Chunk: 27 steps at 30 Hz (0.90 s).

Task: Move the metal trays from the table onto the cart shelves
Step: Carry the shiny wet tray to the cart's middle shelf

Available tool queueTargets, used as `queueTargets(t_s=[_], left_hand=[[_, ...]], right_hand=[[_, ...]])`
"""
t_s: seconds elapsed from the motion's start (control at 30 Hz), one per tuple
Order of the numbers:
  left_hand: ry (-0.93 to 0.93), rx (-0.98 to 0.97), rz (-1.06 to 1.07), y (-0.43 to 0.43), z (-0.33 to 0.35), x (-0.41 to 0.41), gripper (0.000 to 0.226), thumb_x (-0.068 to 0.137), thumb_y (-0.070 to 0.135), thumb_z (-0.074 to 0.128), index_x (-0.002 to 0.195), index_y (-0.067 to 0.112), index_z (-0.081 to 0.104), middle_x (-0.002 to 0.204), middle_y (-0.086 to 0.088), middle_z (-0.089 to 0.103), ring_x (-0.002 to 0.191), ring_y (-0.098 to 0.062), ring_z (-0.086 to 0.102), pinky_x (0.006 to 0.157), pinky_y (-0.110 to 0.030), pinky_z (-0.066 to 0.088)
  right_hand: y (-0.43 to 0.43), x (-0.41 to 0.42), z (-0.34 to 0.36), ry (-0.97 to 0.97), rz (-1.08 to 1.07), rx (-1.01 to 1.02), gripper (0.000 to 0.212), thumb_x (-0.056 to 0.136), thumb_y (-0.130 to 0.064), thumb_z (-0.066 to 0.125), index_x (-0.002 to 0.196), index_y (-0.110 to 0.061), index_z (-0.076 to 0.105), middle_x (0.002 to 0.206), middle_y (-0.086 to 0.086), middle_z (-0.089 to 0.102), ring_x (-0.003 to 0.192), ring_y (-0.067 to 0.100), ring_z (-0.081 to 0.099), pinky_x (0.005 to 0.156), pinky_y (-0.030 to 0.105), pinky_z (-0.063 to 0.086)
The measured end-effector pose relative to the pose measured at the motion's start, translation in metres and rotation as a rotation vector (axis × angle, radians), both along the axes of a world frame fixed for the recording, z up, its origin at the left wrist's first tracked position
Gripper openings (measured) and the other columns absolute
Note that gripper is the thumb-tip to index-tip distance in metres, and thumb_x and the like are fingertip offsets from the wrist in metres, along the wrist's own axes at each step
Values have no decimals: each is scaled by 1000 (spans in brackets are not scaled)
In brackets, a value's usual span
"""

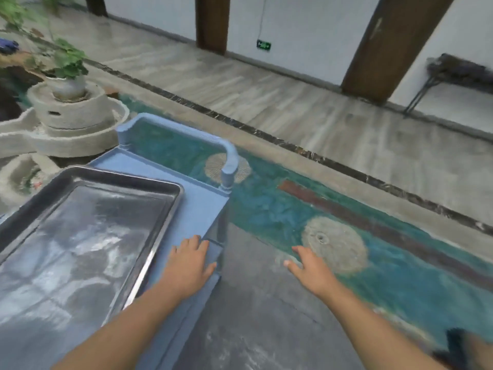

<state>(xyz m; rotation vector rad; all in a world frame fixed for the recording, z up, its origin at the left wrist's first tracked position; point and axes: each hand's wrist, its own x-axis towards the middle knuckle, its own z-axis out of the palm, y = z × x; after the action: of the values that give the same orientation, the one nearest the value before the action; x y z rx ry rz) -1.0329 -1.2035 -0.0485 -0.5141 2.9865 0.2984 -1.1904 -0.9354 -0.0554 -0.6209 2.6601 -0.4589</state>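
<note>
A large metal tray (88, 236) lies flat on the top shelf of the blue cart (197, 209), filling most of it at the lower left. My left hand (189, 263) hovers over the cart's right edge just beside the tray, fingers straight and holding nothing. My right hand (309, 268) is out over the floor to the right of the cart, fingers spread and empty. The blue cart handle (229, 161) curves up at the cart's far end. No table is in view.
A stone millstone stand with a potted plant (66, 84) sits at the far left beyond the cart. The floor to the right is grey with a teal painted band (266, 209). Wooden pillars (381, 49) and a dark bench (458, 73) stand along the back wall.
</note>
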Motion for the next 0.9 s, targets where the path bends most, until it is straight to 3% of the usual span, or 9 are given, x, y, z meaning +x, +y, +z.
queueTargets(t_s=[0.17, 0.37, 0.63, 0.9], left_hand=[[-15, 41, -290, 89, 6, -55, 51, 94, 53, 45, 131, 19, 47, 128, -2, 50, 121, -24, 51, 96, -39, 45], [-32, 62, -576, 218, 11, -79, 53, 93, 54, 45, 132, 18, 47, 131, -2, 50, 122, -25, 51, 98, -38, 46], [-49, 88, -846, 407, 20, -45, 58, 94, 53, 47, 139, 16, 42, 137, -5, 50, 126, -25, 49, 100, -39, 44], [-54, 40, -1213, 575, 24, 3, 64, 92, 58, 46, 142, 18, 41, 141, -3, 49, 127, -22, 49, 102, -38, 44]], right_hand=[[126, 23, 10, 34, -306, -48, 47, 93, -40, 58, 130, -11, 55, 133, 10, 59, 124, 23, 54, 100, 30, 39], [276, 91, 13, 73, -586, -71, 52, 93, -42, 58, 133, -10, 53, 135, 11, 57, 127, 24, 51, 104, 31, 35], [449, 228, 9, 72, -902, -139, 56, 91, -50, 55, 136, -16, 49, 132, 5, 54, 122, 21, 53, 99, 33, 41], [570, 372, 9, 135, -1268, -235, 55, 89, -49, 60, 133, -16, 53, 129, 5, 59, 114, 21, 60, 99, 36, 47]])
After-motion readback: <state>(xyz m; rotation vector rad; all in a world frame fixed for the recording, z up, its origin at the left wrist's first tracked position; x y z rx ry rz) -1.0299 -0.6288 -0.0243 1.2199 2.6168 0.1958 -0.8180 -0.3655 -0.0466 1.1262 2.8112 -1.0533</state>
